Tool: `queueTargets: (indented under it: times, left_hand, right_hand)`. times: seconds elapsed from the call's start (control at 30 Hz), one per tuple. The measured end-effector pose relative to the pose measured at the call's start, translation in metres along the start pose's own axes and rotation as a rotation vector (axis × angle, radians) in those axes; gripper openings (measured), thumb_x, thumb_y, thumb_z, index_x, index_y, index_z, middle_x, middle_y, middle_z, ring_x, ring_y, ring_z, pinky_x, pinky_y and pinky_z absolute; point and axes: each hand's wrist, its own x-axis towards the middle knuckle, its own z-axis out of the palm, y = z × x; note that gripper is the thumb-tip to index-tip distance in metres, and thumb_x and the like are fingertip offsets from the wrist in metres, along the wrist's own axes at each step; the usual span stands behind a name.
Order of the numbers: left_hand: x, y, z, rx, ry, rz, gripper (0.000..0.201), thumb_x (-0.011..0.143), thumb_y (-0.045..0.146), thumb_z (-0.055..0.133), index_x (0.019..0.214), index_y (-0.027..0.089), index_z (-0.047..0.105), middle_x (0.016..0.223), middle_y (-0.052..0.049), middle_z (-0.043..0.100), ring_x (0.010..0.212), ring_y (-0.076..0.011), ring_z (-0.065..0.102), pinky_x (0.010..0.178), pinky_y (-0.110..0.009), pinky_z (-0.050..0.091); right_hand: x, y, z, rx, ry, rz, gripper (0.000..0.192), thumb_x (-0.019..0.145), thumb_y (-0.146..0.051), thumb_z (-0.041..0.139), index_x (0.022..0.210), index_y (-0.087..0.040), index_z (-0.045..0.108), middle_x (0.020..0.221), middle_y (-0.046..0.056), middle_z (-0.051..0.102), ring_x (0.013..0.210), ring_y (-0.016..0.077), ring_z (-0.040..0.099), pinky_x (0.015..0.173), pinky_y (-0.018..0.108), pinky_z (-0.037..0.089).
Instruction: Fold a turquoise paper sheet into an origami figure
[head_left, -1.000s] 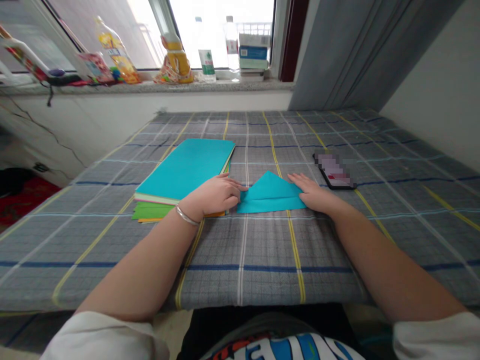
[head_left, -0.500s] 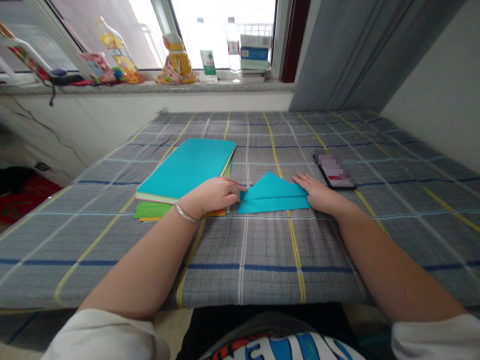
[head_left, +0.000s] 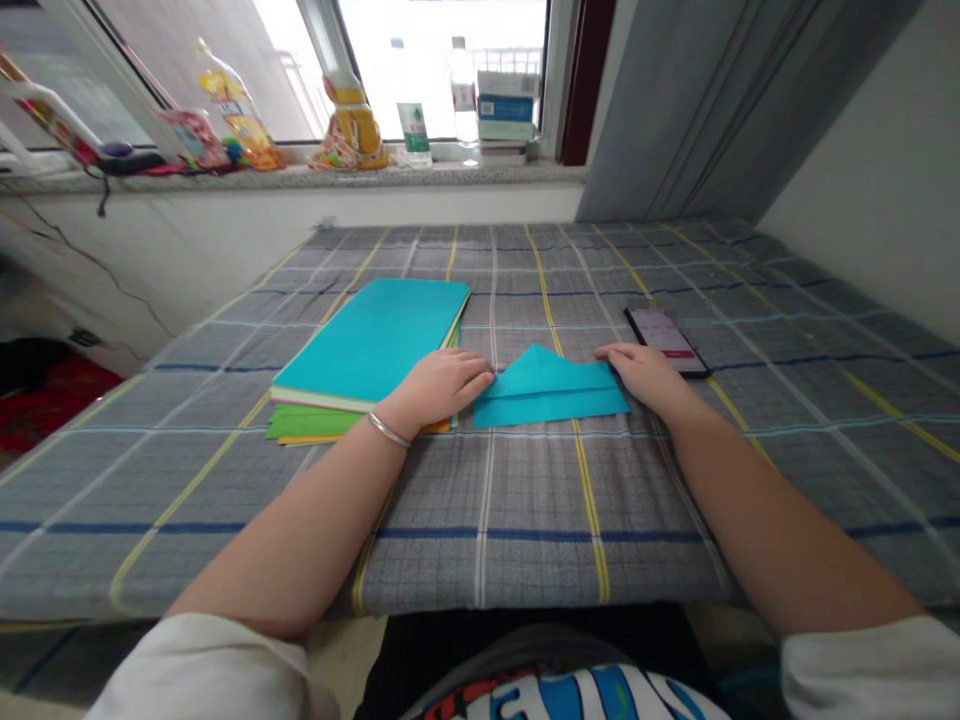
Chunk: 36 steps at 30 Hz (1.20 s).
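Pressing folded teal paper point(head_left: 547, 393), both hands flat

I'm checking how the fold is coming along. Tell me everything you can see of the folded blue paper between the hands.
The folded blue paper is a thin teal sheet lying flat on the checked cloth. It forms a low triangle, peak pointing away from the person, above a straight band along the near edge, with a crease line across it. The left hand touches its left end, the right hand its right end. The paper stack lies to its left, the phone to its right.
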Motion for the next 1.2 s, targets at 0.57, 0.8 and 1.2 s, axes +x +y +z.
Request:
queueTargets:
  times: [0.57,0.8,1.2]
  left_hand:
    - [0.009,0.034,0.022,0.106,-0.069,0.184,0.051,0.096,0.054,0.044,0.142,0.029,0.048,0.149,-0.007,0.047,0.136,-0.0278,0.043,0.116,-0.051,0.025]
    - [0.013,0.043,0.024,0.166,-0.048,0.193,0.044,0.097,0.043,0.047,0.137,0.026,0.054,0.147,-0.006,0.05,0.136,-0.0286,0.044,0.116,-0.055,0.024]
    - [0.029,0.093,0.03,0.092,0.154,-0.123,0.075,0.086,0.05,0.056,0.148,0.014,0.036,0.152,-0.013,0.042,0.137,-0.0352,0.04,0.114,-0.058,0.027]
  right_hand:
    - [0.006,0.002,0.016,-0.148,0.02,-0.12,0.034,0.087,-0.042,0.051,0.093,-0.02,0.076,0.103,0.01,0.07,0.104,0.0266,0.063,0.095,0.04,0.048]
    - [0.002,-0.008,0.02,-0.131,-0.052,-0.057,0.028,0.078,-0.046,0.061,0.083,-0.02,0.07,0.096,0.009,0.07,0.094,0.027,0.064,0.085,0.039,0.05]
    - [-0.004,-0.027,0.025,0.738,-0.164,0.285,0.012,0.082,-0.034,0.055,0.086,-0.023,0.057,0.065,-0.001,0.059,0.056,0.0151,0.055,0.051,0.027,0.049]
